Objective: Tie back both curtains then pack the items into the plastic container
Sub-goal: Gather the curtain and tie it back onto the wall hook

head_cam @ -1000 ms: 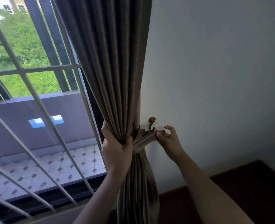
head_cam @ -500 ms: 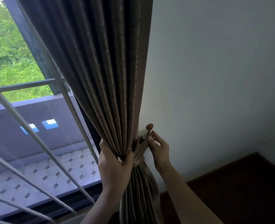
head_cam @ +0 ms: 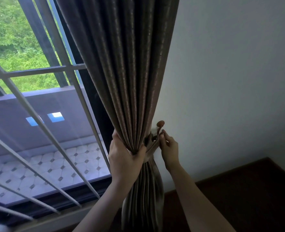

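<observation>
Tightly, left hand [head_cam: 126,158] bunches pleated curtain [head_cam: 121,72]; right hand [head_cam: 169,148] pinches fabric tieback [head_cam: 152,145].

No text, label, brand, number or sign can be read anywhere in this view.
</observation>
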